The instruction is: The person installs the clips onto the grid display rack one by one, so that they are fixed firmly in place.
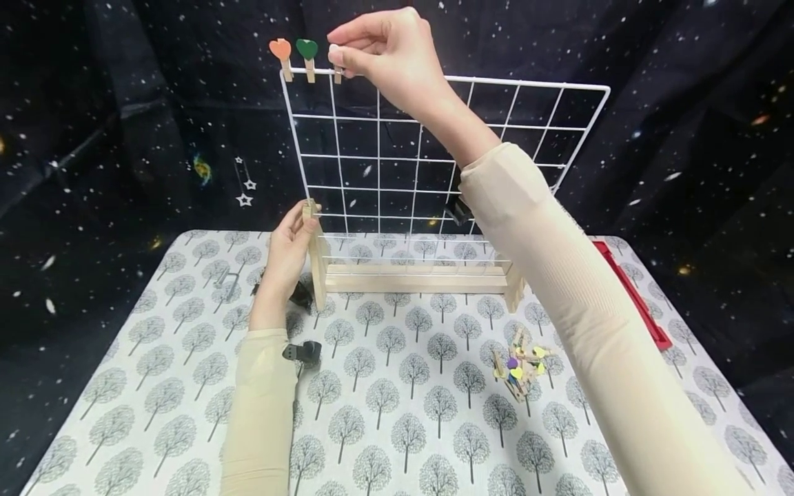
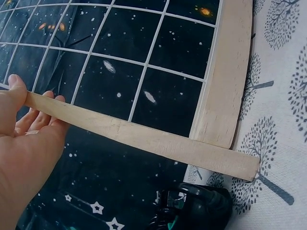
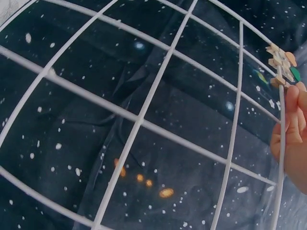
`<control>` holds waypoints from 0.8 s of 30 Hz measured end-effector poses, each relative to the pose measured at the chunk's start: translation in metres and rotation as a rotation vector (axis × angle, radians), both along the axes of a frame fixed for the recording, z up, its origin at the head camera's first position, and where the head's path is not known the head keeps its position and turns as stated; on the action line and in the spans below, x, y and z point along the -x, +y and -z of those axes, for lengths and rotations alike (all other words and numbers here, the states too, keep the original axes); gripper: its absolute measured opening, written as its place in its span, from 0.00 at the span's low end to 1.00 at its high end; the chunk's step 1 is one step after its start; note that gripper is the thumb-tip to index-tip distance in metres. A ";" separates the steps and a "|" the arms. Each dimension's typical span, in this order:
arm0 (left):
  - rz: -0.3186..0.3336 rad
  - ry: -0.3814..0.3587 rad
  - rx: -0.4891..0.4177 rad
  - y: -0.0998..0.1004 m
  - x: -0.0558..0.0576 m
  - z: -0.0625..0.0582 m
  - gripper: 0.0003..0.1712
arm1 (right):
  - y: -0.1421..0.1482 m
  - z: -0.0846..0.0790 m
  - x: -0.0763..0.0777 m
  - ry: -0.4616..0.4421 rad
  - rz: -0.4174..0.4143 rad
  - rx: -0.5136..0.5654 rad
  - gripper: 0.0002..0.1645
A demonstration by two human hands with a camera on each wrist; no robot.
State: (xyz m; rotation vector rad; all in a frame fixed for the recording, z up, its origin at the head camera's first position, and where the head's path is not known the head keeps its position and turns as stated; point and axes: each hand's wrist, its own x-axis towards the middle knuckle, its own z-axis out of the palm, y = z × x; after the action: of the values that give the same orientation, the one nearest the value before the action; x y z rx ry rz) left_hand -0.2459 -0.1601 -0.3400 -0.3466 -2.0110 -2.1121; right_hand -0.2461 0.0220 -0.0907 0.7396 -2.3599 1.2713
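My right hand [image 1: 397,58] pinches a small wooden clothespin [image 1: 338,77] at the top wire of a white wire grid [image 1: 527,83]. The fingers hide most of that clothespin, its top included. To its left, an orange-heart clothespin [image 1: 280,49] and a green-heart clothespin [image 1: 307,49] sit upright on the same wire. My left hand [image 1: 288,251] holds the top of the stand's left wooden post [image 1: 318,272]. In the left wrist view, thumb and fingers lie on opposite sides of that post [image 2: 120,127]. The right wrist view shows the right hand [image 3: 293,132] at the grid's edge.
Several loose clothespins with yellow and purple hearts form a pile [image 1: 517,365] on the tree-print tablecloth [image 1: 397,413]. A long red object [image 1: 633,293] lies along the right edge. A thin metal piece [image 1: 228,279] lies at left. A wooden crossbar [image 1: 415,282] joins the posts.
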 end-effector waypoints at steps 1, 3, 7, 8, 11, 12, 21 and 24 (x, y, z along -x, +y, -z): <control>0.004 -0.002 -0.003 0.001 -0.001 -0.001 0.29 | 0.001 0.001 0.002 0.001 0.001 -0.006 0.14; 0.010 -0.007 0.001 0.004 -0.004 -0.003 0.28 | 0.004 0.005 0.009 0.006 0.005 -0.015 0.15; 0.022 -0.008 0.005 0.009 -0.005 -0.003 0.28 | 0.008 0.012 0.022 0.026 0.012 -0.045 0.17; 0.025 -0.006 0.006 0.010 -0.005 -0.003 0.28 | 0.009 0.012 0.021 0.029 0.015 -0.055 0.17; 0.034 0.009 0.002 0.012 -0.003 -0.003 0.28 | 0.013 0.008 0.012 0.041 0.018 -0.070 0.18; 0.037 0.014 0.000 0.013 -0.003 -0.003 0.28 | 0.014 0.006 0.006 0.046 0.021 -0.068 0.19; 0.010 0.010 -0.011 0.004 0.008 0.002 0.30 | 0.036 0.020 -0.042 0.118 -0.070 0.075 0.17; -0.006 0.016 -0.019 0.000 0.008 0.002 0.29 | 0.051 0.050 -0.050 0.127 -0.158 0.057 0.15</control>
State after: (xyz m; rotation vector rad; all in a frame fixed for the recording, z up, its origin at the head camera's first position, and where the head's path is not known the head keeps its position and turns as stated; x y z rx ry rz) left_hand -0.2542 -0.1601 -0.3425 -0.3533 -1.9793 -2.1165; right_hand -0.1959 0.0728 -0.1404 0.9748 -2.1917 1.3069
